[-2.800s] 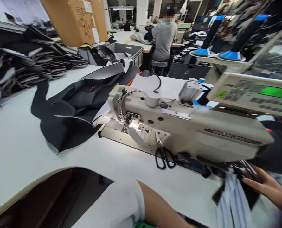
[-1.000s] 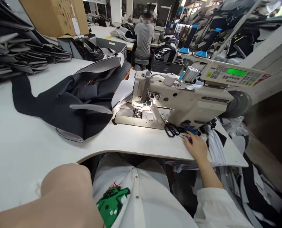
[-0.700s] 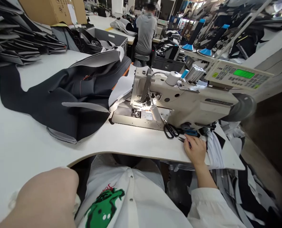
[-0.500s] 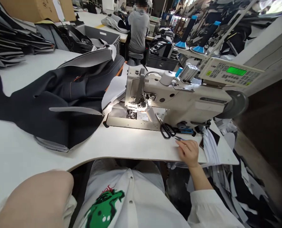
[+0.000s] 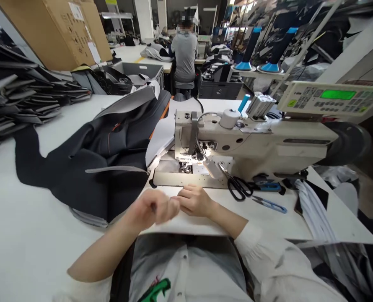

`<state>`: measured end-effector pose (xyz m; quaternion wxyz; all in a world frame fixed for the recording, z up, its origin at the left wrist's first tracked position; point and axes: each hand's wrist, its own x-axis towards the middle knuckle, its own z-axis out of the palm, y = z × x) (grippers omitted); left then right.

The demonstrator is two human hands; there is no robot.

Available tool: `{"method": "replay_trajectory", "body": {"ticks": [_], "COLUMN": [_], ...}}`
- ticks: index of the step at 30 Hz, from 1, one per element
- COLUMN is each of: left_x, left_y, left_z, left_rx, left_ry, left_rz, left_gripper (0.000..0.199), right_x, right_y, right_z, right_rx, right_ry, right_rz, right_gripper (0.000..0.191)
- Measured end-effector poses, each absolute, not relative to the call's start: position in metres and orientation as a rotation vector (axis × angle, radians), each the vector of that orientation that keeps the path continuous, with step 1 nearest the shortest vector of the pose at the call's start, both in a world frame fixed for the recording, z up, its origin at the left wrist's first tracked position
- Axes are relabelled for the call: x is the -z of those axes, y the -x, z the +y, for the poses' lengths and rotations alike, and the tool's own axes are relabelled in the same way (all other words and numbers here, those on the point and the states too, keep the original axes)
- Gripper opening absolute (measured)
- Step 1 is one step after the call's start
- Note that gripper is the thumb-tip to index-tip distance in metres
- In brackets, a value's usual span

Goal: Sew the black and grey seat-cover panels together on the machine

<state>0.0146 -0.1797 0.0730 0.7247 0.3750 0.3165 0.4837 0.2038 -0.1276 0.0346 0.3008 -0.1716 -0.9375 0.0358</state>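
My left hand (image 5: 159,206), slightly blurred, is closed with its fingers curled. Its fingertips meet those of my right hand (image 5: 195,201), which is also closed, just in front of the sewing machine's bed (image 5: 170,179). Whatever the fingers pinch, if anything, is too small to make out. Blue-handled thread snips (image 5: 270,204) lie on the white table to the right, beside black-handled scissors (image 5: 239,188) resting against the sewing machine (image 5: 255,138). Left of the needle area spreads a dark padded fabric piece (image 5: 89,167) with grey edges and orange trim.
Stacks of dark cut pieces (image 5: 23,92) and a cardboard box (image 5: 63,33) stand at the back left, near a grey bin (image 5: 155,73). White fabric strips (image 5: 315,209) hang over the right edge. A person in grey (image 5: 185,56) sits further back. Thread cones (image 5: 249,52) stand behind the machine.
My right hand has left the thread snips and moved left to the front of the machine. My left hand has come in from the lower left to meet it. The view has shifted.
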Motion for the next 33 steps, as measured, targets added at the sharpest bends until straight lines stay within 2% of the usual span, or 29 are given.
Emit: {"method": "replay_trajectory", "body": {"ticks": [3, 6, 9, 12, 17, 23, 30, 33], "left_x": [-0.058, -0.031, -0.011, -0.006, -0.011, -0.005, 0.003, 0.003], "left_y": [-0.031, -0.046, -0.051, -0.051, -0.049, -0.051, -0.053, -0.054], "left_z": [-0.140, -0.116, -0.114, -0.119, -0.124, -0.130, -0.132, -0.131], "left_rx": [-1.217, -1.193, -1.078, -1.016, -1.041, -1.109, -1.146, -1.247], "left_ry": [-0.750, -0.612, -0.666, -0.798, -0.882, -1.034, -1.166, -1.036], "left_rz": [0.528, 0.499, 0.499, 0.525, 0.606, 0.743, 0.724, 0.733], "left_gripper": [0.048, 0.043, 0.058, 0.075, 0.091, 0.089, 0.086, 0.083], "right_x": [-0.016, -0.005, 0.000, 0.002, -0.003, -0.015, -0.013, -0.009], "right_y": [-0.208, -0.216, -0.217, -0.213, -0.205, -0.200, -0.201, -0.201], "right_z": [-0.114, -0.109, -0.106, -0.104, -0.107, -0.111, -0.112, -0.114], "right_rx": [-0.346, -0.572, -0.745, -0.905, -0.840, -0.855, -0.822, -0.852], "right_ry": [0.687, 0.853, 0.898, 0.916, 0.944, 1.030, 0.930, 0.881], "right_rz": [-2.208, -1.974, -1.948, -1.871, -1.959, -1.988, -1.928, -1.776], "right_gripper": [0.022, 0.021, 0.018, 0.023, 0.026, 0.032, 0.008, 0.013]}}
